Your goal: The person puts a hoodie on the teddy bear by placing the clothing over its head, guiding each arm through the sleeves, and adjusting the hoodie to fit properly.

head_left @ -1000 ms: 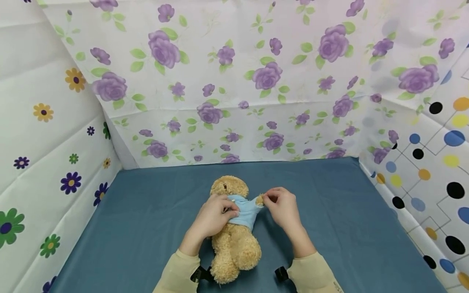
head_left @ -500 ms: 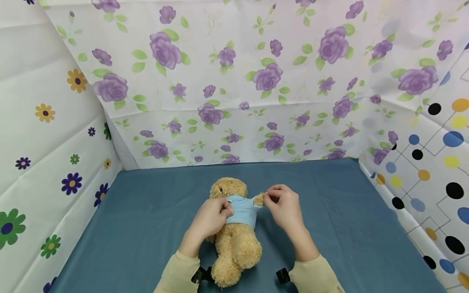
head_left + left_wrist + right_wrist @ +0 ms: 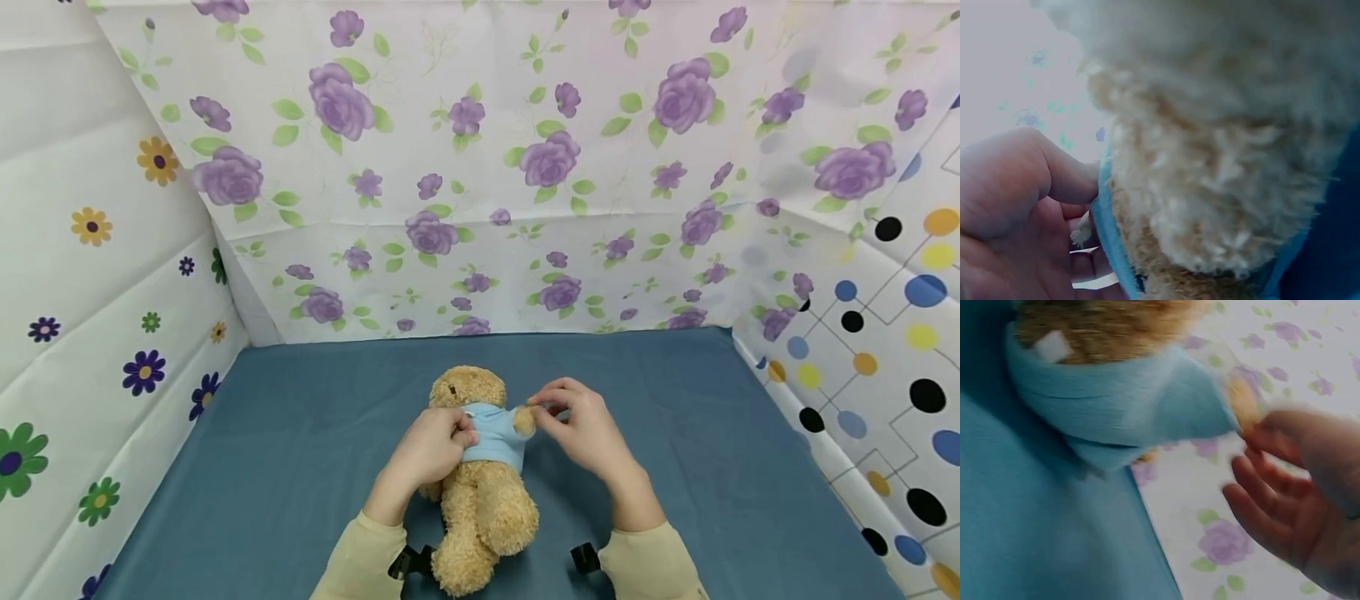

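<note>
A fuzzy tan teddy bear (image 3: 491, 508) in a light blue shirt (image 3: 497, 437) lies on the table, head toward the back. My left hand (image 3: 429, 446) is at its left side in the head view, thumb and fingers pinching the shirt. The left wrist view shows that thumb against the blue hem (image 3: 1109, 231), with the plush body close to the camera. On the other side, my right hand (image 3: 583, 423) pinches the tip of the bear's paw (image 3: 524, 422), which sticks out of the sleeve. In the right wrist view the sleeve (image 3: 1191, 400) is stretched toward my fingertips.
A blue cloth (image 3: 300, 467) covers the table. Behind it hangs a white curtain (image 3: 480, 242) with purple roses. Flowered fabric (image 3: 97, 333) borders the left, dotted fabric (image 3: 892, 400) the right. A black wrist mount (image 3: 585, 558) sits by the right sleeve.
My left hand has slid slightly left on the shirt. The bear's paw has bent inward toward its body, and my right fingers have followed it left.
</note>
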Action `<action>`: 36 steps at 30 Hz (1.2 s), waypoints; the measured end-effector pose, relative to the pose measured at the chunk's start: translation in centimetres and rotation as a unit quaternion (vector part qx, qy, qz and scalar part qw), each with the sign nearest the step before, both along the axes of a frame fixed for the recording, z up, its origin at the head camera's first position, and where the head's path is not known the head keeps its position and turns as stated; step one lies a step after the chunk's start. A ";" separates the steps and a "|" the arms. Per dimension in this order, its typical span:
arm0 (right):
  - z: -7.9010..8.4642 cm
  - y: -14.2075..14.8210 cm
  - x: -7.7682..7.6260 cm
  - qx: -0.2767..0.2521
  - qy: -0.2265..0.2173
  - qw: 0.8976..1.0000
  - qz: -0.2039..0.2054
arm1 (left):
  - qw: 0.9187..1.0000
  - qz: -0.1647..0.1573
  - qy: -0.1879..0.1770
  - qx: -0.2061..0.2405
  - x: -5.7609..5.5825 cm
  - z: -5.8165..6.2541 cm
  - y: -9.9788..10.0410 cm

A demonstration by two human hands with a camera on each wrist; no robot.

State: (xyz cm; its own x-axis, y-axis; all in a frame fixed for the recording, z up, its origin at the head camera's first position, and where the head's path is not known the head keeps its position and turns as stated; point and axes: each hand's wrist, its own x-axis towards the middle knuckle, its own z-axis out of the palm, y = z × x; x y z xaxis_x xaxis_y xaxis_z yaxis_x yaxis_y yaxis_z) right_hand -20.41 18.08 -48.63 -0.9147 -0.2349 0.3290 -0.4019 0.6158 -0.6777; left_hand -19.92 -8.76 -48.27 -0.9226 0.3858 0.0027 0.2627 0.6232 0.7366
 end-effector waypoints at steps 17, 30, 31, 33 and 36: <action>0.1 -0.8 0.2 0.049 0.019 0.996 -0.076 | 1.000 -0.016 -0.009 0.007 -0.2 -0.2 -0.1; -0.4 0.3 -0.3 -0.064 -0.042 0.992 -0.105 | 0.999 -0.029 -0.025 0.009 -0.3 -0.1 -0.2; -0.3 0.5 -0.3 -0.062 -0.034 0.994 -0.085 | 0.999 -0.025 -0.027 0.008 -0.3 -0.2 -0.3; 0.0 0.8 -0.1 -0.046 -0.023 0.998 -0.035 | 0.999 -0.021 -0.028 0.006 -0.3 -0.2 -0.2; 0.3 0.8 0.1 -0.011 -0.008 0.998 0.056 | 1.000 -0.015 -0.028 0.002 -0.3 -0.2 -0.1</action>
